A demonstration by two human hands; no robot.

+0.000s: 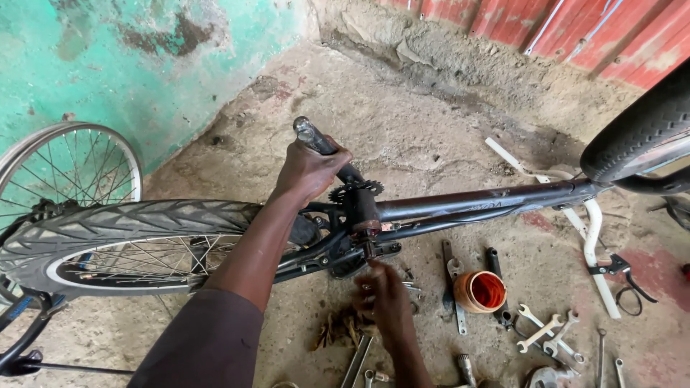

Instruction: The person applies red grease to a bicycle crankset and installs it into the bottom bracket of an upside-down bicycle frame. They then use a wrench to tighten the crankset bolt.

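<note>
Head view: left hand clenched on crank arm; right hand apparently pinching at bottom bracket. Risk: fingers caught should crank turn.

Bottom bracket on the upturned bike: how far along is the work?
Done: tools and an orange tub lie out on the floor. In hand: the left hand grips the crank arm; the right hand works under the bottom bracket. Left: it looks unfinished.

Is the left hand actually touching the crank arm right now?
Touching. The head view shows the left hand wrapped around the crank arm, fingers closed over it.
</note>
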